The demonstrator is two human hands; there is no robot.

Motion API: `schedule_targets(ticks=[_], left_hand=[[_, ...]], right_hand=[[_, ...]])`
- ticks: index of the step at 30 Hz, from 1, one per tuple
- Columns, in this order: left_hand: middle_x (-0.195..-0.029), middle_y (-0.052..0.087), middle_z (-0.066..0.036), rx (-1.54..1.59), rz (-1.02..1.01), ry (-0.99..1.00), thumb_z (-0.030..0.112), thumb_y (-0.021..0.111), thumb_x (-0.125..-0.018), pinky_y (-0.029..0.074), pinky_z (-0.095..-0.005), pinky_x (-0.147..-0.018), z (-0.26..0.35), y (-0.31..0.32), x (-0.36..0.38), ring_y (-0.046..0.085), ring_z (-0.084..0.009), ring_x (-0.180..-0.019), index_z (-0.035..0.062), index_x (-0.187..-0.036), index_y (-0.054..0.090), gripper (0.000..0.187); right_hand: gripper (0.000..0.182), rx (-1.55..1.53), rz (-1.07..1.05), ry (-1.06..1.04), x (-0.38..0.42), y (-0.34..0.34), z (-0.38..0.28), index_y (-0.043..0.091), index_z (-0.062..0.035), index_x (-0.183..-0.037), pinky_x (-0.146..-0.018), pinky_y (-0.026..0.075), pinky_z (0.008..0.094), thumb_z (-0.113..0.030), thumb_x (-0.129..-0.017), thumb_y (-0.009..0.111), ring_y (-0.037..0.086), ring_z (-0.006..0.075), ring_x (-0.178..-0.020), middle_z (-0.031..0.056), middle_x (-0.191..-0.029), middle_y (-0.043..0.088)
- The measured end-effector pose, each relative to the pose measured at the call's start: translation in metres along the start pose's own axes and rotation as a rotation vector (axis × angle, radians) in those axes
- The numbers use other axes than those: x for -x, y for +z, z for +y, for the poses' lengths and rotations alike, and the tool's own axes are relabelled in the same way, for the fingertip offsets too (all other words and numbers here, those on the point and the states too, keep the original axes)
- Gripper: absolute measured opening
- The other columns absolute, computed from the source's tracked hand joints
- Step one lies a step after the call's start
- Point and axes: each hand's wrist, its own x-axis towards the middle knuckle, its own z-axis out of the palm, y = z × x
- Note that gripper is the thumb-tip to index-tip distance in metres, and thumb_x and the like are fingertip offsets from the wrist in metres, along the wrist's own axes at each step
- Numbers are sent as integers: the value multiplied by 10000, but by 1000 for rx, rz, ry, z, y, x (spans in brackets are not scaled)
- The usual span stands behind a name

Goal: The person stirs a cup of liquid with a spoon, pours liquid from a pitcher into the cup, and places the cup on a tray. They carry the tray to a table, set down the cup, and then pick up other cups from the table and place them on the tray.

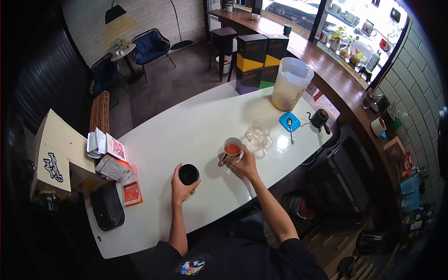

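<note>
My left hand [180, 190] is wrapped round a small black cup [189, 174] over the white counter [158, 140]. The dark inside of this cup hides whatever it may hold. To the right, my right hand [244, 166] grips a mug [225, 159] with a reddish-brown drink in it. The mug is upright, its handle towards me. Just beyond it stands a clear glass jug [259, 132]. Farther right, a spoon [290, 130] lies across a blue square dish [286, 121].
A tall translucent pitcher [291, 86] and a dark gooseneck kettle [319, 118] stand at the counter's right end. Stacked black boxes [252, 49] rise behind. On the left are a cream grinder-like machine [63, 154], packets [113, 166] and a black tray [107, 207].
</note>
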Motion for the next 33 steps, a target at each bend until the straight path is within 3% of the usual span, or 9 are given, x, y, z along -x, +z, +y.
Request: schedule_targets(ticks=[7,9,11,15,17,18,21,26,33], left_hand=[[-1371,395,-218,-270,184,294,153,809,-654,292,-470,-1090,32,6,5,336,-397,-1313,32,-1337,404,803],[-1349,418,-215,-253,217,357,125,783,-684,321,-463,-1074,48,9,8,368,-384,-1296,25,-1311,433,726],[-1326,442,-212,-239,243,419,97,757,-714,351,-456,-1059,58,18,9,400,-371,-1279,17,-1286,461,649],[-1142,587,-149,209,35,473,0,669,-801,485,-323,-909,67,49,14,600,-212,-1044,-32,-1188,527,413],[-1078,620,-120,265,-91,475,-5,663,-807,505,-298,-866,78,65,19,621,-174,-984,-19,-1184,535,398],[-1078,620,-120,272,-116,475,-5,663,-807,505,-298,-866,81,72,19,621,-174,-984,-19,-1184,535,398],[-1029,638,-100,326,-304,392,-13,654,-815,517,-274,-822,90,91,20,635,-139,-910,-5,-1174,550,374],[-977,650,-75,364,-501,361,-2,645,-834,517,-253,-792,99,125,24,632,-110,-850,4,-1154,574,328],[-974,648,-65,368,-708,248,18,630,-860,504,-236,-785,109,194,45,626,-101,-857,7,-1175,568,321]], right_hand=[[516,45,44,-7,8,-3,-7,627,-39,-1044,-766,504,325,-203,-604,839,659,209,-865,96,-932,681],[523,75,53,-8,10,-5,-7,625,-43,-1056,-735,505,319,-200,-607,840,654,199,-838,97,-947,679],[698,42,-43,86,15,-8,-7,530,-28,-1222,-864,491,364,-256,-636,831,627,286,-1027,158,-1119,637],[767,203,9,134,34,-16,20,456,2,-1287,-887,479,366,-251,-661,820,598,305,-1083,192,-1198,587],[784,233,66,88,41,-32,13,406,27,-1317,-815,502,358,-233,-691,801,649,289,-924,213,-1230,561],[692,173,62,202,49,-47,1,438,34,-1289,-690,515,336,-193,-727,772,640,233,-676,205,-1203,581],[618,175,176,172,68,-81,13,448,19,-1275,-538,489,272,-149,-762,749,577,134,-515,156,-1200,601],[314,154,378,280,106,-140,23,573,16,-1111,-481,445,210,-100,-837,673,543,43,-537,73,-956,668],[220,10,569,413,122,-217,27,625,11,-1028,-527,460,219,-113,-849,651,569,54,-582,78,-869,671]])
